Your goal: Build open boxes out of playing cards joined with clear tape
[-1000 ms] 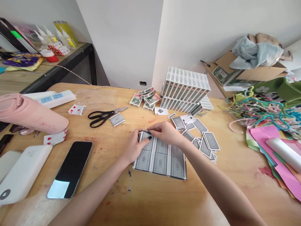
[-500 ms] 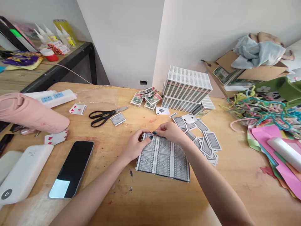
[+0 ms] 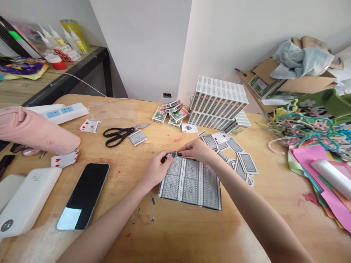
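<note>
A flat panel of playing cards (image 3: 190,186), joined in rows with their grey patterned backs up, lies on the table before me. My left hand (image 3: 158,168) grips its far left corner, thumb on top and fingers curled behind the edge. My right hand (image 3: 199,150) reaches over the panel and pinches at the far edge beside the left thumb. The fingertips of both hands nearly meet there, and what lies between them is mostly hidden. Right of the panel are loose playing cards (image 3: 248,163), most of them back up.
Black-handled scissors (image 3: 119,135) and a folded card (image 3: 137,137) lie at the back left. A phone (image 3: 83,197) and a white power bank (image 3: 30,204) are nearer. Stacked card boxes (image 3: 219,98) stand behind; yarn (image 3: 301,128) and coloured paper (image 3: 318,168) lie right.
Both hands stay at the panel's far left corner. The right hand's fingertips have shifted slightly left and up, closer to the left thumb. The panel has hardly moved.
</note>
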A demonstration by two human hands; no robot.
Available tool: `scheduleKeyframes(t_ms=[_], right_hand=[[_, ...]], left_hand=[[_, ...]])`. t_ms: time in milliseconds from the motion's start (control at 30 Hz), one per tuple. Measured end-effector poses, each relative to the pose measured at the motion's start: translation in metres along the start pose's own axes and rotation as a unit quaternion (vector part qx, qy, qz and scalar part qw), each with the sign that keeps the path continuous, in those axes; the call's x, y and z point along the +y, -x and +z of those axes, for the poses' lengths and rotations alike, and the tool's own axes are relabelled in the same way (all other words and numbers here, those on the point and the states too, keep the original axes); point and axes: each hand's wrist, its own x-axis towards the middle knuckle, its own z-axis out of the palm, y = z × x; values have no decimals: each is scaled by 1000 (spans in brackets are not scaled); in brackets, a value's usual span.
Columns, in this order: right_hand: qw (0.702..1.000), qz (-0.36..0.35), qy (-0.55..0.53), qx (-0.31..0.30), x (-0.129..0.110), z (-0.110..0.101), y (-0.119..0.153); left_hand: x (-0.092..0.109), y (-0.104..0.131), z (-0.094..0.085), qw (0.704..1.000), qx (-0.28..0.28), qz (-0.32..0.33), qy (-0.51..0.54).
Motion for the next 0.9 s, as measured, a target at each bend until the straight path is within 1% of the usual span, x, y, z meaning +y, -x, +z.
scheduleKeyframes(t_ms=[133,200,267,333,400,433,500,567,600,667,733,767,867,900], right_hand=[[1000,-4,20,14,0,2,-2],[999,-5,25,22,0,4,-3],[999,-7,25,35,0,5,-2],[999,-13,24,37,0,7,0],[999,-18,25,32,-1,7,2],[999,-20,24,29,-2,8,4],[999,-25,16,30,-3,8,7],[998,-39,8,42,-4,10,11],[997,-47,7,59,-5,10,14],[992,-56,13,115,-6,13,25],[983,-57,23,176,-8,16,39],[980,-59,27,189,-9,17,48],[980,-57,67,178,-15,19,79],[983,-50,71,160,-16,19,89]], left_hand=[[4,-2,2,1000,4,-16,16],[7,-4,2,999,3,-36,30],[9,-8,-1,997,-11,-64,52],[13,-14,-9,992,-53,-88,75],[18,-22,-20,986,-120,-97,70],[20,-27,-27,982,-152,-95,52],[26,-37,-38,978,-194,-80,-8],[31,-46,-44,968,-238,-56,-65],[33,-51,-46,959,-267,-44,-84],[37,-59,-45,943,-317,-19,-103],[41,-64,-41,934,-338,-10,-116],[42,-65,-39,932,-340,-8,-126],[45,-63,-35,928,-329,6,-174],[45,-61,-35,928,-321,15,-188]])
